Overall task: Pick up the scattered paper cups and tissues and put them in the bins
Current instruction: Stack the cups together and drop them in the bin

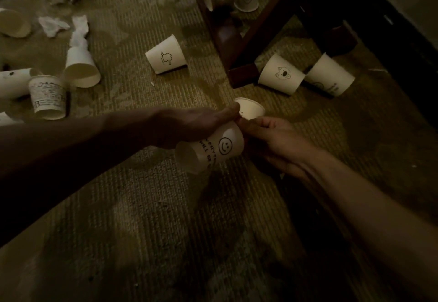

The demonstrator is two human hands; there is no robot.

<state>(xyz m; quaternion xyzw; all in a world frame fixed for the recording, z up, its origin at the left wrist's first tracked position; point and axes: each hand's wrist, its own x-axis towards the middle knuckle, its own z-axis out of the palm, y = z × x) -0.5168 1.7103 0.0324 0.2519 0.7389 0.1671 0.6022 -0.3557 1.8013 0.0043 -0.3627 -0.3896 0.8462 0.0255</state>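
Now my left hand (196, 126) clasps the smiley cup (213, 147); my right hand (275, 140) pinches the plain cup (252, 109) just beyond it, and that light pinch could drop it.

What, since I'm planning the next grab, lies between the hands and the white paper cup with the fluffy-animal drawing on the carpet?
Nothing visible: only bare olive carpet separates them from the fluffy-animal cup. The left hand grips a white smiley-face cup, the right hand another white cup.

The held cup (211, 147) under the left fingers (231, 111) reads "EVERYT" and "WILL BE" beside a smiley; a standing cup (48, 96) far left shows "B".
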